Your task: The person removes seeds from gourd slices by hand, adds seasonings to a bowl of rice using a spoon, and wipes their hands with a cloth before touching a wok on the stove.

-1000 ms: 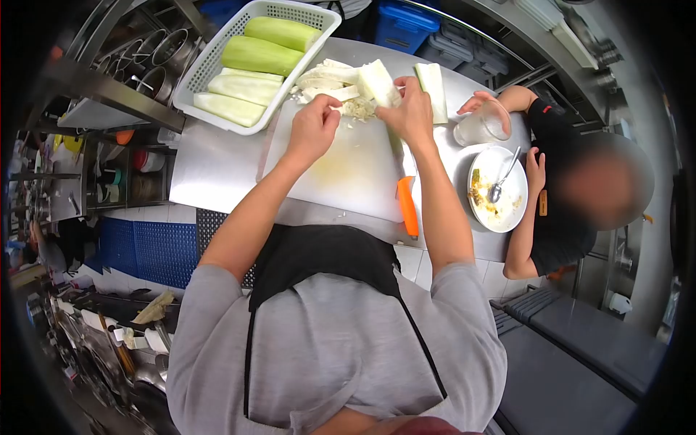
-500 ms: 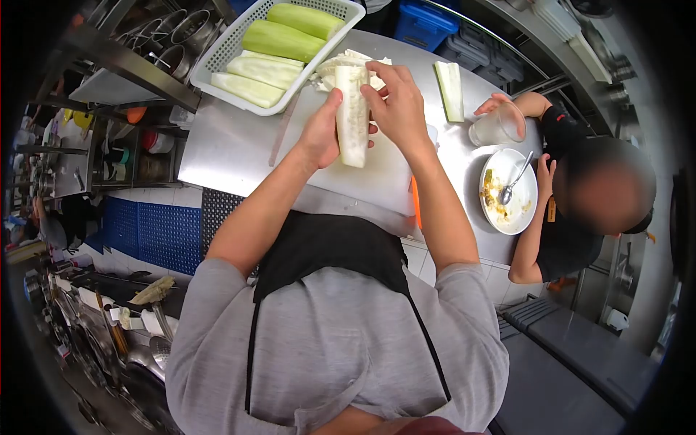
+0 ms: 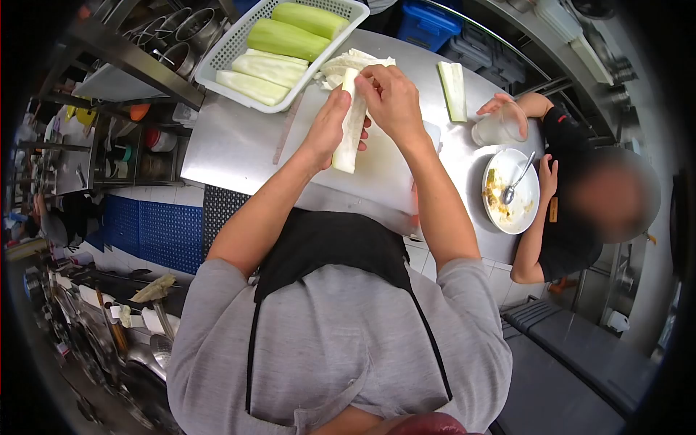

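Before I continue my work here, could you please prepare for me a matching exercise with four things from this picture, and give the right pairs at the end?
Column one
1. Pale vegetable piece
2. Spoon
3. Apron
4. Basket

Column two
A. Black in colour
B. Contains several vegetables
C. Held in the left hand
D. Lies on a white plate

Right pairs: 1-C, 2-D, 3-A, 4-B
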`<state>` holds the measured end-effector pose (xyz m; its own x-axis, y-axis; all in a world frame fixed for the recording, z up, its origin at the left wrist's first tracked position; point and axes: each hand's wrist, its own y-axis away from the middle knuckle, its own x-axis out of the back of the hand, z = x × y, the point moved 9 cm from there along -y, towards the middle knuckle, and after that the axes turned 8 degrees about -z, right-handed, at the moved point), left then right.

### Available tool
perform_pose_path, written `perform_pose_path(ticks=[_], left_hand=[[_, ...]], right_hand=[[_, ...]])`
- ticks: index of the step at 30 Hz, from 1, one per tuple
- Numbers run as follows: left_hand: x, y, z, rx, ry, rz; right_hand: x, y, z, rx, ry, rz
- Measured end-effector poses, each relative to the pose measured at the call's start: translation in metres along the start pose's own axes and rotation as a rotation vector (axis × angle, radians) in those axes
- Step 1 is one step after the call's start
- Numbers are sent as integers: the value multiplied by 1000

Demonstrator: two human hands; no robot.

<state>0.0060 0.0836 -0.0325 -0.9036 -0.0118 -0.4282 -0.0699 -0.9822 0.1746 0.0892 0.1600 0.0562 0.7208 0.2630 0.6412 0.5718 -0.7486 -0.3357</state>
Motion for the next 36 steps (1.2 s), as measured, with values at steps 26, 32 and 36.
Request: perform_pose_path(ticks=[26, 32, 36], left_hand=[[46, -22, -6, 56, 61, 179], [28, -13, 10, -36, -116, 71], [21, -13, 16, -74, -171, 122]], right_hand=[[-37, 11, 57, -185, -277, 6], [-19, -19, 48, -104, -132, 94], [-17, -15, 41, -36, -72, 189]])
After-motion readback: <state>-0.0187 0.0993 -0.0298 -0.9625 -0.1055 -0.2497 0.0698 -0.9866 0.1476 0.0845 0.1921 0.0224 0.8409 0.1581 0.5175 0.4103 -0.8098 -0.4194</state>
